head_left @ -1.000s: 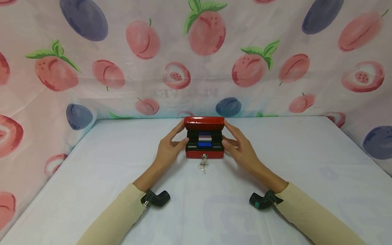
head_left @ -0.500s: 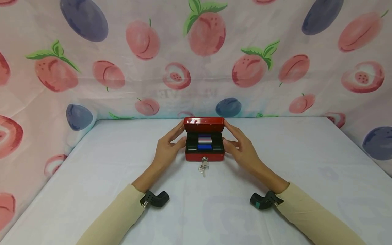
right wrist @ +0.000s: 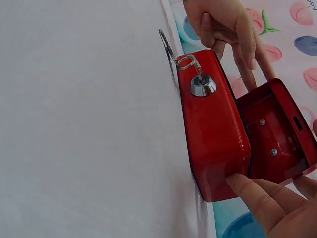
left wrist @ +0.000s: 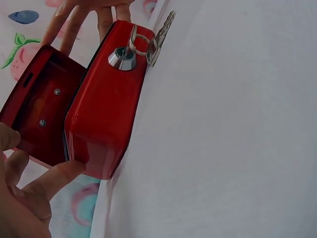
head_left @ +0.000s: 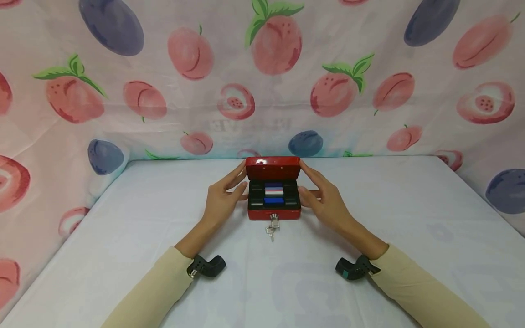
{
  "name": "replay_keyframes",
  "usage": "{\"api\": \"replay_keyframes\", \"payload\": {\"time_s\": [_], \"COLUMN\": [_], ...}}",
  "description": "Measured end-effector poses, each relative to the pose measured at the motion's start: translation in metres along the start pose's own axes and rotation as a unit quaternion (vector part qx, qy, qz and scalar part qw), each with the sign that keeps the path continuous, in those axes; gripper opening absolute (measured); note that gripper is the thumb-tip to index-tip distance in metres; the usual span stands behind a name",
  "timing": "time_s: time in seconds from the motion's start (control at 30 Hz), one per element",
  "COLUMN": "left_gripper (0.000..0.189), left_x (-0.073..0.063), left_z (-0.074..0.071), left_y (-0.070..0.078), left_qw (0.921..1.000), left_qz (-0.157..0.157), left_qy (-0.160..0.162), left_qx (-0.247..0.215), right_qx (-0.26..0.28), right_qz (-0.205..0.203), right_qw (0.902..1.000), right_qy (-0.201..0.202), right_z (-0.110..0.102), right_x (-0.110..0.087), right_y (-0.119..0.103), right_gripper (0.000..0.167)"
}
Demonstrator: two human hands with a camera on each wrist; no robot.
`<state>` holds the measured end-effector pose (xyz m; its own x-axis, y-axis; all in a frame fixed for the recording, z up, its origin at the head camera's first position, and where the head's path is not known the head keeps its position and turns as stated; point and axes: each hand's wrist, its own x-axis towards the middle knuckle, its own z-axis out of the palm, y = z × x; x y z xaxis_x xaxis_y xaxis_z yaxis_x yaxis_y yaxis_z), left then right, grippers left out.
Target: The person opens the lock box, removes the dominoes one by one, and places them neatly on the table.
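A small red cash box [head_left: 258, 215] stands at the table's middle far end, its lid [head_left: 273, 170] raised. Inside lies a black tray [head_left: 256, 193] with a blue, white and pink striped strip in its middle. Keys on a ring [head_left: 270, 230] hang from the silver lock [left wrist: 122, 58] in front. My left hand [head_left: 219, 200] is at the left side, fingertips at the lid's corner and a digit against the box's side in the left wrist view. My right hand [head_left: 324, 200] mirrors it, one fingertip pressing the side in the right wrist view. Fingers look mostly straight.
A white cloth [head_left: 254, 282] covers the table. Behind it hangs a curtain [head_left: 164, 50] with printed peaches and dark blue fruit. Black wrist cameras [head_left: 211, 266] sit at both beige sleeves [head_left: 151, 291].
The box's front has come lower and nearer in the head view, and more of its inside and lid shows. The keys moved down with it. My left hand shifted slightly outward.
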<state>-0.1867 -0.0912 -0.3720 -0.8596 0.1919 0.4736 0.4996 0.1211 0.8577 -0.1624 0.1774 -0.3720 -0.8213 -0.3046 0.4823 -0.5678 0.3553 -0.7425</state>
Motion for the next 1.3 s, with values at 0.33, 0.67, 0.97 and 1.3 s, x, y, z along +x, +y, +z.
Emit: {"api": "replay_keyframes", "payload": {"time_s": [0.33,0.67,0.97,1.3], "left_gripper": [0.053,0.057,0.059,0.058], "left_x": [0.003,0.002,0.004,0.005], "left_z": [-0.004,-0.002,-0.002,-0.004], "left_y": [0.008,0.031,0.006,0.007], "left_qw": [0.9984,0.9938,0.993,0.988], "left_qz": [-0.046,-0.1,-0.109,-0.059], "left_qy": [-0.014,-0.029,-0.018,-0.011], "left_qx": [0.028,0.038,0.042,0.142], "right_qx": [0.039,0.04,0.039,0.029], "right_qz": [0.028,0.037,0.033,0.039], "right_qw": [0.9987,0.9983,0.9983,0.998], "right_qy": [-0.017,-0.021,-0.03,-0.041], "right_z": [-0.003,-0.004,-0.005,-0.01], "right_x": [0.001,0.001,0.002,0.007], "right_y": [-0.001,-0.001,0.002,0.001], "right_gripper": [0.066,0.065,0.065,0.067]}}
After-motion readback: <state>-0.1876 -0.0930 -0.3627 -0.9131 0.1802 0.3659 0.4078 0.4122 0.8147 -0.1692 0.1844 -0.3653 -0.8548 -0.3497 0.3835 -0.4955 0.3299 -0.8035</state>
